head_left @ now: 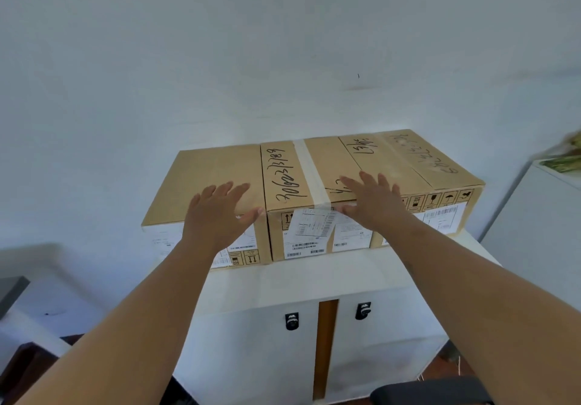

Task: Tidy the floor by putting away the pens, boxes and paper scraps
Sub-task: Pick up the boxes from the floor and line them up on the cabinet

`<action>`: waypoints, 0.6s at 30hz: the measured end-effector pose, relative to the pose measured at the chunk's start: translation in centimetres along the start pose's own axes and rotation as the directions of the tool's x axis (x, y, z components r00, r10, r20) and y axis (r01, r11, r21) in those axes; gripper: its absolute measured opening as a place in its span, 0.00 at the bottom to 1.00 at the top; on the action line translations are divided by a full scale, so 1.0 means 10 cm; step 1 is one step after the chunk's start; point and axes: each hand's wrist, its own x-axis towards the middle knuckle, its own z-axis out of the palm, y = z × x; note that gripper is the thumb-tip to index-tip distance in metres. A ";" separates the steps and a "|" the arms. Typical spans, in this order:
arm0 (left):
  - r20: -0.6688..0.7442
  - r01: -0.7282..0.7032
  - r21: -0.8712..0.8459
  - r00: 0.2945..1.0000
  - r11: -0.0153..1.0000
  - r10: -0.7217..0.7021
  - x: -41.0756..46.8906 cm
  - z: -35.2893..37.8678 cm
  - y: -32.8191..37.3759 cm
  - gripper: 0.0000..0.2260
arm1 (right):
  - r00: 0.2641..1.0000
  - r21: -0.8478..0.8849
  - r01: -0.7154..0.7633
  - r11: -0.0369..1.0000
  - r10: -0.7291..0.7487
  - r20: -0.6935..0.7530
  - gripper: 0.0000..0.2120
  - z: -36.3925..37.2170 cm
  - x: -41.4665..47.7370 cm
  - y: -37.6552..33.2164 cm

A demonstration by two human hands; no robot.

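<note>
Three brown cardboard boxes stand side by side on a white cabinet (314, 282) against the wall. The left box (204, 172) is plain on top. The middle box (295, 175) has handwriting and a tape strip on its lid, and shipping labels on its front. The right box (421, 159) also has writing on top. My left hand (220, 212) lies flat, fingers spread, over the front top edge of the left box. My right hand (371, 200) lies flat with spread fingers at the seam between the middle and right boxes. Neither hand grips anything.
The cabinet has two doors with black locks (291, 321) and a brown strip between them. A second white cabinet (534, 216) stands at the right with something green on top. A grey desk edge (12, 291) is at the left. A dark chair part (430, 390) shows below.
</note>
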 end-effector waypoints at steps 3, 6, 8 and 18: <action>-0.062 0.027 0.026 0.998 0.999 -0.025 -0.12 -0.14 -0.08 0.30 | 0.999 0.008 0.016 1.000 -0.016 -0.050 0.34 -0.06 -0.09 -0.19; -0.079 0.041 0.053 0.996 0.998 -0.037 -0.35 -0.18 -0.27 0.30 | 0.997 0.006 0.053 0.999 -0.052 -0.048 0.34 -0.02 -0.25 -0.46; -0.078 0.059 0.073 0.996 0.996 -0.053 -0.53 -0.15 -0.44 0.31 | 0.995 0.017 0.090 0.996 -0.090 -0.041 0.34 0.05 -0.38 -0.68; -0.074 0.256 0.193 0.966 0.947 -0.246 -1.81 -0.15 -1.50 0.35 | 0.947 0.060 0.316 0.947 -0.312 -0.073 0.36 0.44 -1.12 -2.20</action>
